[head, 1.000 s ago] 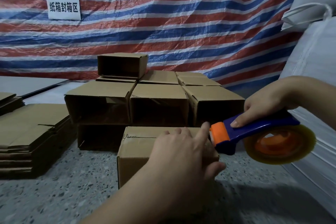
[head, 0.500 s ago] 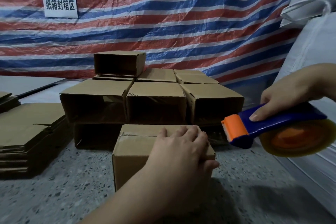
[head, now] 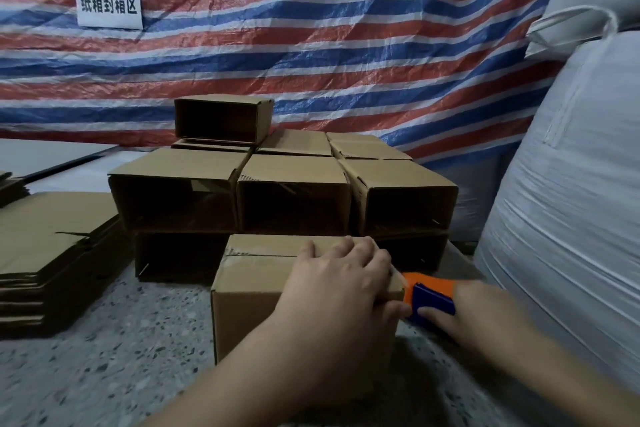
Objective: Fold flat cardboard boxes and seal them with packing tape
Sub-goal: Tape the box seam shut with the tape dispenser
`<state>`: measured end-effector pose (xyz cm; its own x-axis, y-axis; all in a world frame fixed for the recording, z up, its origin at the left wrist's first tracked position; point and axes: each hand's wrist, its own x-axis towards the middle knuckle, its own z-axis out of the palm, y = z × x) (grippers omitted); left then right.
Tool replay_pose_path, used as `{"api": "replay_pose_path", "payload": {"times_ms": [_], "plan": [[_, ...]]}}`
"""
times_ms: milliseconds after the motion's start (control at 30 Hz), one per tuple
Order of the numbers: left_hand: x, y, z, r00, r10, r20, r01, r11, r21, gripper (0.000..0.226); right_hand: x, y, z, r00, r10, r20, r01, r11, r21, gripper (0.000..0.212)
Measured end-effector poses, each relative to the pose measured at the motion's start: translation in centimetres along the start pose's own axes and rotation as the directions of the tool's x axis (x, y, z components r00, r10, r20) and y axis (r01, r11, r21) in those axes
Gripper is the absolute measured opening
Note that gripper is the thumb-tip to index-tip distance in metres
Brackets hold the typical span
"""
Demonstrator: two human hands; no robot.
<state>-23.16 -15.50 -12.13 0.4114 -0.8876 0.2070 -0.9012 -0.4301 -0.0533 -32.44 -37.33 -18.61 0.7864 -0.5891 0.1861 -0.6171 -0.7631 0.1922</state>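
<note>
A: What fills the back of the view?
B: A red, white and blue striped plastic tarpaulin hangs across it, with a white paper sign printed in black characters fixed near its upper left. On the right stand large white woven bulk sacks.

A: And on the speckled grey stone floor?
B: A group of open-ended brown cardboard boxes lying on their sides, stacked in two layers, one more perched on top at the back. To the left sits a pile of flat brown cardboard blanks.

A: Where is the box being worked on?
B: The brown cardboard box with closed top flaps stands on the floor just in front of the stack, a seam showing along its top.

A: The hands?
B: The left hand lies on the box's top right corner, fingers curled over it, thumb down the near side. The right hand grips a blue and orange plastic tape dispenser, whose orange end touches the box's right edge.
</note>
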Motion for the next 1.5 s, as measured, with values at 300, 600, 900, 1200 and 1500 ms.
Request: {"api": "replay_pose_path", "payload": {"times_ms": [300,600,900,1200,1500], "plan": [[0.0,0.1,0.3,1.0,-0.015,-0.027,0.015,1.0,0.006,0.07,-1.7,-1.0,0.2,0.982,0.115,-0.149,-0.087,0.98,0.182,0.097],[-0.4,0.3,-0.4,1.0,0.012,0.005,-0.012,0.999,0.032,0.069,-5.8,-6.9,-5.8,0.991,-0.097,-0.095,0.117,0.256,0.96,0.083],[-0.2,0.1,-0.2,0.999,0.019,0.039,-0.02,0.999,0.045,0.101,-8.1,-7.8,-3.4,0.99,-0.112,0.081,-0.082,-0.004,0.997,0.069],[-0.5,-0.5,-0.5,1.0,-0.005,0.011,0.006,0.998,-0.07,0.12,-5.0,-8.9,-5.4,0.979,-0.197,0.054,-0.102,-0.242,0.965,0.08],[-5.0,-4.1,-0.5,0.732,-0.387,-0.561,-0.042,0.796,-0.604,0.055,-5.1,-8.3,-3.1,0.961,-0.206,0.185,-0.236,-0.262,0.936,0.091]]}}
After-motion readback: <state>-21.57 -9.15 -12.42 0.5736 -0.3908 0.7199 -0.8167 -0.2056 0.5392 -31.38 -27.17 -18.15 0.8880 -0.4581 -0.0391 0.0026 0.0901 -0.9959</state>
